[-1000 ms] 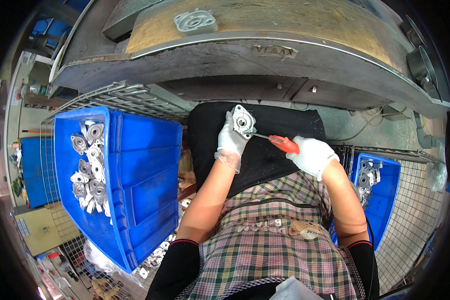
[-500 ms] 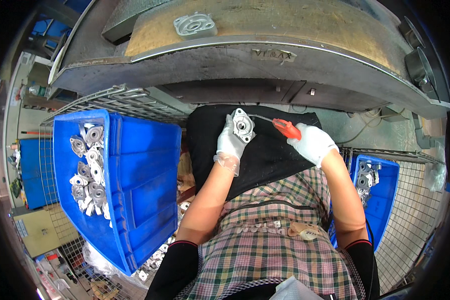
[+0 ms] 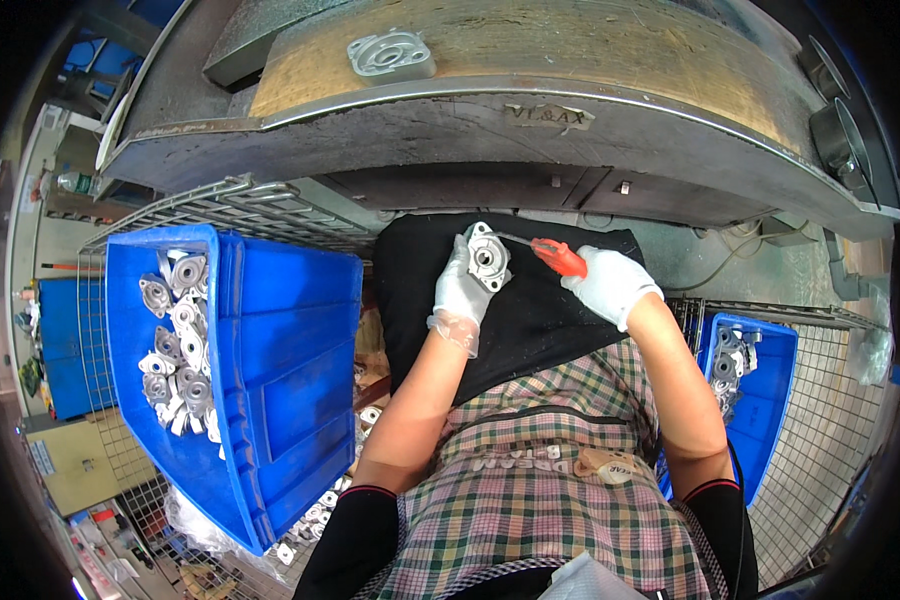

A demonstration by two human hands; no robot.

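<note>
My left hand (image 3: 459, 288), in a white glove, grips a grey metal casting (image 3: 488, 259) with a round centre bore and a lug at each end. It is held over the black cloth (image 3: 550, 310) across my lap. In my gloved right hand (image 3: 612, 286) is a thin, file-like tool with a red handle (image 3: 560, 257). Its slim metal shaft points left and meets the upper edge of the casting near the top lug. Where exactly the tip touches is too small to tell. My fingers partly cover the handle's rear end.
A similar casting (image 3: 391, 55) lies on the wooden bench top (image 3: 590, 50) ahead. To my left, a large blue bin (image 3: 295, 370) holds several castings (image 3: 186, 315); another blue bin (image 3: 770, 400) with castings stands at right. Wire mesh (image 3: 820, 430) surrounds the bins.
My right hand and the red-handled tool have shifted left, bringing the shaft further along the casting's upper edge. The casting has barely moved in my left hand.
</note>
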